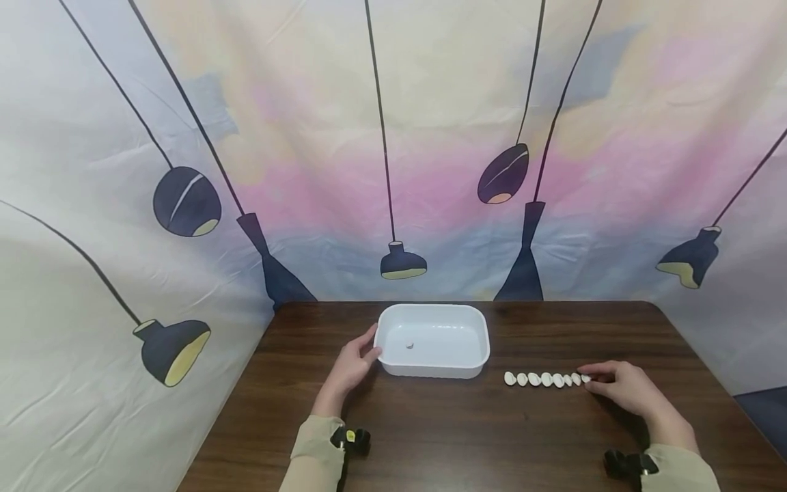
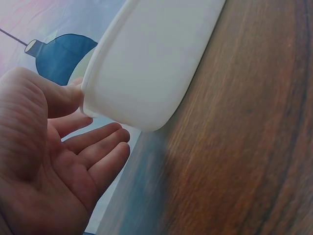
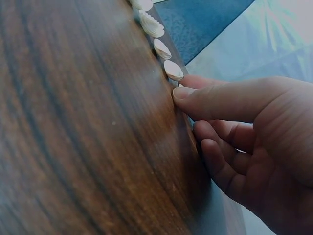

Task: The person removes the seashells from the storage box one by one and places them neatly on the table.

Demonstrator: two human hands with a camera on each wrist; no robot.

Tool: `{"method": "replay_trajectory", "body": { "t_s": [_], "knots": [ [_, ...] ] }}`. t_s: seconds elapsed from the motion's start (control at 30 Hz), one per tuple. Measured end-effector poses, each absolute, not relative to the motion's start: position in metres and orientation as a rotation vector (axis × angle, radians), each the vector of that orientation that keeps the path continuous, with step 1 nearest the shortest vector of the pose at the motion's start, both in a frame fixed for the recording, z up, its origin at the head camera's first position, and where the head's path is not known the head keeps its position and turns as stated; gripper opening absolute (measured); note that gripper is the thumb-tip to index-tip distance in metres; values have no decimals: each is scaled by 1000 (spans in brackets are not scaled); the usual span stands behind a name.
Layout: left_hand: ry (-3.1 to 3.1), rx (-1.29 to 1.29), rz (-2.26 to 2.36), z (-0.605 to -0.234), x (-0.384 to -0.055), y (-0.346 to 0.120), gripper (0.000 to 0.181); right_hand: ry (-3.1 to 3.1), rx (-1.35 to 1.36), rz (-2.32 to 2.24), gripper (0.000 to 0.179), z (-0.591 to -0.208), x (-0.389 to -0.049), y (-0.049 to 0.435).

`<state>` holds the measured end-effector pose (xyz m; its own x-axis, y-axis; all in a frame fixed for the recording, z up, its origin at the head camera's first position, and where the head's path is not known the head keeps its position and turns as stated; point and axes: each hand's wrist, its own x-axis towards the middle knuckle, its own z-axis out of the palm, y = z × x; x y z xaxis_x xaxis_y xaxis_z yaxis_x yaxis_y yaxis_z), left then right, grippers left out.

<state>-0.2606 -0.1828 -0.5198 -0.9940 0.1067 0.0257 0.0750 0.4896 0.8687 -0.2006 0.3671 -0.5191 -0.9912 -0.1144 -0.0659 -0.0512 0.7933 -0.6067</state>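
A white rectangular dish (image 1: 430,371) stands on the table, with one small shell (image 1: 409,346) lying inside. At the dish's left end, my left hand (image 1: 353,365) pinches the rim between thumb and index finger, while the other fingers hang loosely apart below it in the left wrist view. To the right of the dish runs a row of several small white seashells (image 1: 546,379), some ridged. My right hand (image 1: 627,389) is at the row's right end, its thumb and index finger pinching the last shell (image 1: 586,378), which the fingertips mostly cover in the right wrist view.
The dark brown wooden table (image 1: 455,437) ends at the back against a hanging cloth (image 1: 443,171) printed with lamps. Black wrist cameras sit on both forearms. Some dark blue material (image 3: 205,24) shows beyond the table's right edge.
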Motion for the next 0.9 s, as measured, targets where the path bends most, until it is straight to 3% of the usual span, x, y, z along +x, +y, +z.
{"method": "replay_trajectory", "body": {
  "t_s": [0.9],
  "knots": [
    [2687,172,1570,-517,-259,-182,58,2853,-71,-978,23,-518,-203,367]
  ]
}}
